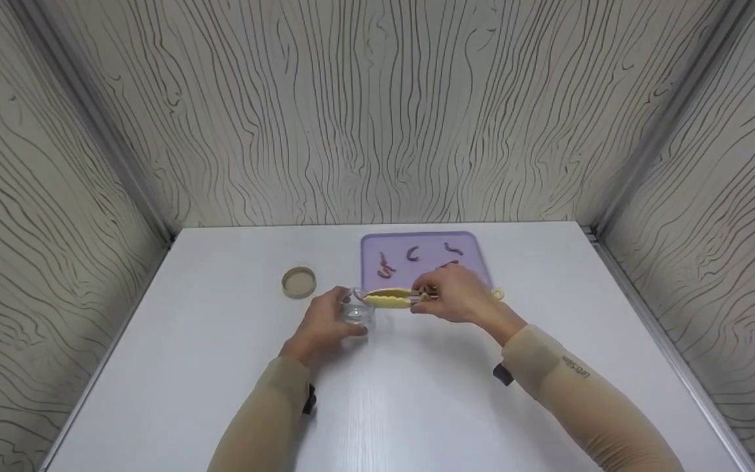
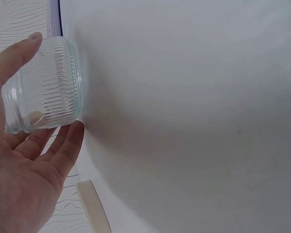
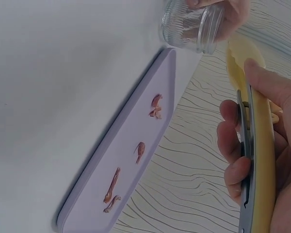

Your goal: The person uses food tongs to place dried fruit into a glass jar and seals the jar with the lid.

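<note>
My left hand (image 1: 325,321) holds a clear ribbed glass jar (image 2: 48,82), its thumb on one side and fingers on the other. The jar stands upright on the white table, just off the near left corner of a purple tray (image 3: 121,126). In my right hand (image 1: 453,295) is a pair of yellow tongs (image 3: 264,170), gripped around the handles. Their scalloped tips point left, above and close to the jar's mouth; whether anything is between them I cannot tell. Several reddish-brown, worm-like pieces (image 1: 413,254) lie apart on the tray, some partly behind my right hand.
A round, shallow beige lid (image 1: 299,282) lies left of the jar on the white table (image 1: 384,406). Wood-grain patterned panels (image 1: 377,118) stand at the back and both sides. Metal strips (image 1: 666,334) run along the table's side edges.
</note>
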`<act>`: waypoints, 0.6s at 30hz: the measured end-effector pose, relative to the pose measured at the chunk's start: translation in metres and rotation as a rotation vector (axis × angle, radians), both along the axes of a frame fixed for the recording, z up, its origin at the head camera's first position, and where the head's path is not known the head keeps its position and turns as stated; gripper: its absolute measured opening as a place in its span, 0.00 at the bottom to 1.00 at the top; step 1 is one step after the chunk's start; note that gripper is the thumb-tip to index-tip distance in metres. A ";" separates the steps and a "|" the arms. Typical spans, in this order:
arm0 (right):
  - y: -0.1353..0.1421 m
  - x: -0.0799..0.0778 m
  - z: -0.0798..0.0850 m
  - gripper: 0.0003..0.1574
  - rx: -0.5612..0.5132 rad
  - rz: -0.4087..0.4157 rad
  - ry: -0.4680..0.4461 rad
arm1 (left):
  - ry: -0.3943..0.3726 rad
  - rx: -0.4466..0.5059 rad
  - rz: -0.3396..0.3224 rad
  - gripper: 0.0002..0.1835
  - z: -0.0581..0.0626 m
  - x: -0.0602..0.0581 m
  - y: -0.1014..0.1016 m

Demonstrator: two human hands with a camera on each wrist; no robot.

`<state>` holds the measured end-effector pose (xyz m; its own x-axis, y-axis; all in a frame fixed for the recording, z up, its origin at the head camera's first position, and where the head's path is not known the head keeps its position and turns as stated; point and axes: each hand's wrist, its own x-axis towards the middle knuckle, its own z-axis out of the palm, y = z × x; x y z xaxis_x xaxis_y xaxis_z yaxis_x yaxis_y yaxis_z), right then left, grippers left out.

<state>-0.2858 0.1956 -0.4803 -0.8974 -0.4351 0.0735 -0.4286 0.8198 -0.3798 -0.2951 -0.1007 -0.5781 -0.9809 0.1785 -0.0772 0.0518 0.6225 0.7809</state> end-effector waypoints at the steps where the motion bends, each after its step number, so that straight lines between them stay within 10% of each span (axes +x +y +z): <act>1: -0.001 0.000 0.000 0.22 0.001 0.004 -0.003 | 0.001 0.003 0.000 0.48 0.000 0.000 0.000; 18: -0.006 -0.002 -0.003 0.20 0.008 0.013 -0.004 | 0.014 0.042 -0.038 0.48 0.000 0.001 -0.003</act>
<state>-0.2875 0.1897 -0.4832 -0.8917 -0.4476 0.0669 -0.4382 0.8169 -0.3750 -0.2942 -0.1034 -0.5786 -0.9743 0.2185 -0.0548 0.0861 0.5862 0.8056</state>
